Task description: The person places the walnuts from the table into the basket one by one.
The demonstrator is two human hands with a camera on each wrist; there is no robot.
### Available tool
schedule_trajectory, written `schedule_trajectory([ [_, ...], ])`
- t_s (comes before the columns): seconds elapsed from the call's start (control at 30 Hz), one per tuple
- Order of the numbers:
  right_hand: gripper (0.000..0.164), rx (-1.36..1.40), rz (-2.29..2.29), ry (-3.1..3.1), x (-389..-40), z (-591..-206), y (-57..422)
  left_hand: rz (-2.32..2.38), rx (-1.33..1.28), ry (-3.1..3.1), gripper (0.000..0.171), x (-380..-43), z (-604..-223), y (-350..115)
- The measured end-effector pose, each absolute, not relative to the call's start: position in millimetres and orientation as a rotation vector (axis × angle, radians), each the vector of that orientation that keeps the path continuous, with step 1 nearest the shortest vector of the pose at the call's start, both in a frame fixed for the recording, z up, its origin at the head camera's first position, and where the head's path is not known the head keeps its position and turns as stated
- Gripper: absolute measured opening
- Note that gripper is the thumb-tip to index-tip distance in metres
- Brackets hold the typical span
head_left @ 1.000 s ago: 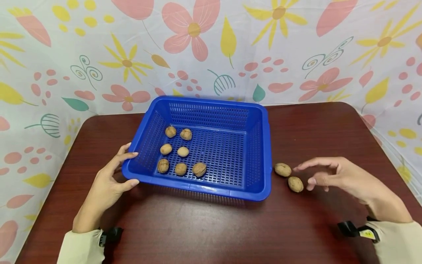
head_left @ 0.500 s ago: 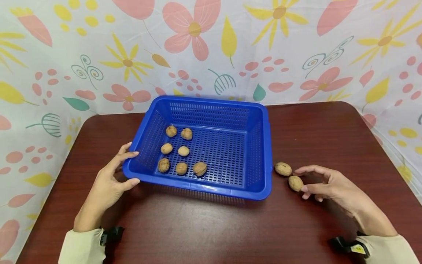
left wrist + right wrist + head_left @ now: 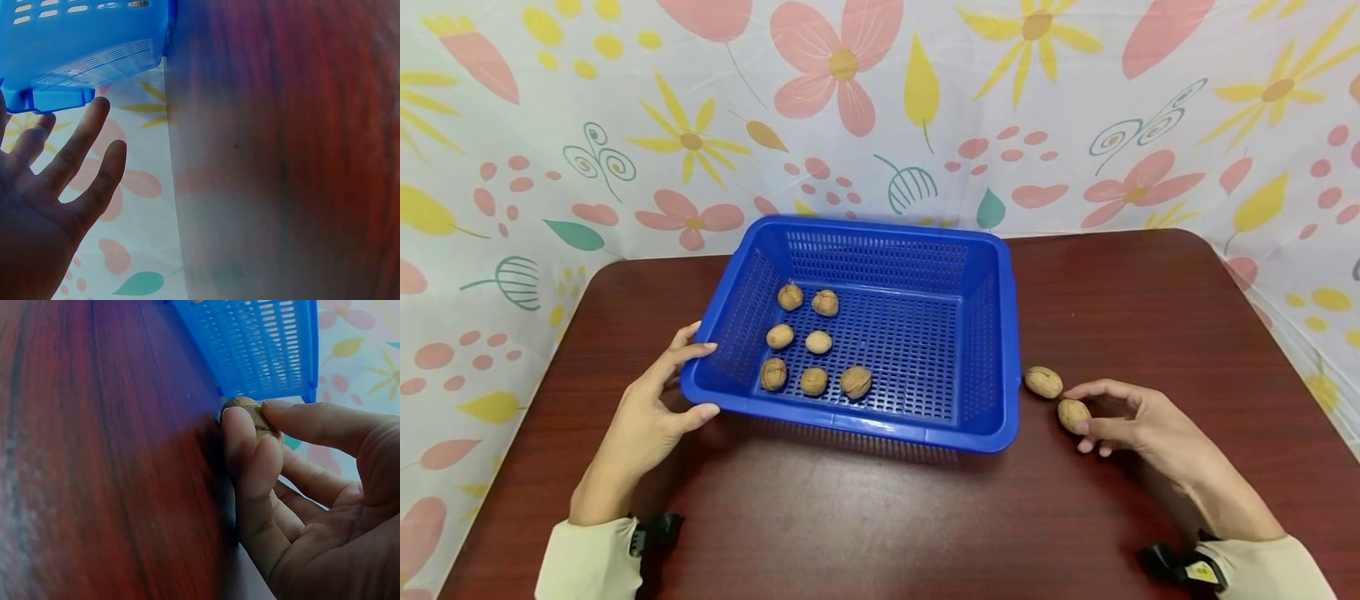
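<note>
My right hand (image 3: 1142, 429) pinches an oval, tan-brown walnut (image 3: 1073, 415) between thumb and fingers, low over the table. The right wrist view also shows this walnut (image 3: 257, 419), partly covered by the fingertips. Just behind it lies a second walnut (image 3: 1043, 382), close to the right side of a blue plastic basket (image 3: 880, 432). At the basket's front left corner, my left hand (image 3: 651, 408) holds the rim, thumb at the front and index finger over the left edge. Its other fingers spread below the rim (image 3: 62, 100) in the left wrist view.
Several nuts, among them a walnut (image 3: 855, 382) and a paler, smooth one (image 3: 818, 342), lie in rows in the left half of the basket. The dark red-brown table (image 3: 880, 525) ends at a patterned cloth (image 3: 865, 150) behind and at both sides.
My right hand has moved left and closed its thumb and fingers on the front walnut. The left hand stays at the basket corner.
</note>
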State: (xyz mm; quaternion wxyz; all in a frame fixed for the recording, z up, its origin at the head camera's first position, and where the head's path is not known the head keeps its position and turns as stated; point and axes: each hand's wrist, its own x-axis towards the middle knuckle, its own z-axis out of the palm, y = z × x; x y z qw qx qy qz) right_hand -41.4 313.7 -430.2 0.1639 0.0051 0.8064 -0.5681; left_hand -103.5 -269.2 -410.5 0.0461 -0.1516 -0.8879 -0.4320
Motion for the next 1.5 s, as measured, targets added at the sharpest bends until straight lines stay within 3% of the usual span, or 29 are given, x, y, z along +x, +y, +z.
schedule_trajectory([
  [0.53, 0.035, -0.216, -1.797, 2.313, -57.4, -369.9, 301.4, -1.318, -0.483, -2.71, 0.069, -105.8, -411.1, -268.1],
  [0.97, 0.032, -0.285, -1.838, 2.28, -115.0, -296.8, 211.3, -1.303, -0.461, -2.736, 0.067, -101.8, -407.4, -269.1],
  [1.5, 0.035, -0.32, -1.903, 1.989, -199.0, -300.5, 107.0, -1.306, -0.486, -2.716, 0.068, -101.7, -407.9, -269.5],
])
